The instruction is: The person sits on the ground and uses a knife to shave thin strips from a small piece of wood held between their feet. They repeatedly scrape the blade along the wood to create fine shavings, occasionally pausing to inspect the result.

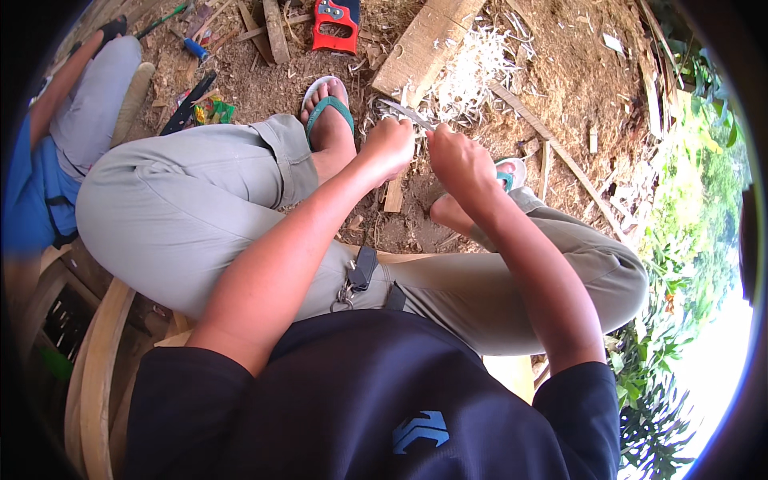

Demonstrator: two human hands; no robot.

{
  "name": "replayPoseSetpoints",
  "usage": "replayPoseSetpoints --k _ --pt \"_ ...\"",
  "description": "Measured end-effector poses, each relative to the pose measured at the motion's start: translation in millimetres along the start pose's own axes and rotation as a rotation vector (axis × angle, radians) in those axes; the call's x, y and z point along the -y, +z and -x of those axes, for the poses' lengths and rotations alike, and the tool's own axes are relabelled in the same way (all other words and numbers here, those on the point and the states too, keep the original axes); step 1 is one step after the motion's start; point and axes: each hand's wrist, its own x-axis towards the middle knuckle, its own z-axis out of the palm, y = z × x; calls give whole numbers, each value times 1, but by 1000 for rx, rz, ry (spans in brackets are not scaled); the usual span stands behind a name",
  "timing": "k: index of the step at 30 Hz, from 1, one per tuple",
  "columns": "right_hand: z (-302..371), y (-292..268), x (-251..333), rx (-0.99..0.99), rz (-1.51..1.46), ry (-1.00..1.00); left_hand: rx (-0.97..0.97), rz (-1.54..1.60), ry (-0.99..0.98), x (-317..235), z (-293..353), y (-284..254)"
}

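My right hand (462,164) is closed round the handle end of a knife, whose thin grey blade (406,112) points up and to the left. Close beside it, my left hand (390,150) is curled into a fist near the blade; what it grips is hidden by the fingers. A short piece of wood (394,196) shows just below the left fist, and I cannot tell whether the hand touches it. Beyond both hands, a wide wooden plank (424,52) lies at a slant, with a heap of pale wood shavings (478,68) along its right side.
A saw with a red handle (336,28) lies at the far side. My sandalled left foot (329,120) is left of my hands. A long thin wood strip (560,152) crosses the littered ground at right. Another person (80,120) sits at far left. Green plants (680,240) border the right.
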Motion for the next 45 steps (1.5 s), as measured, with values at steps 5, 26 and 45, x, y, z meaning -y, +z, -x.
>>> replayPoseSetpoints --k 5,26,45 --pt "-1 0 10 28 30 38 43 -12 -16 -7 13 -8" --pt "21 -29 -6 -34 45 -59 30 21 -41 -17 3 -3" --pt "-41 -4 -11 3 31 52 -14 -205 71 -17 -1 0"
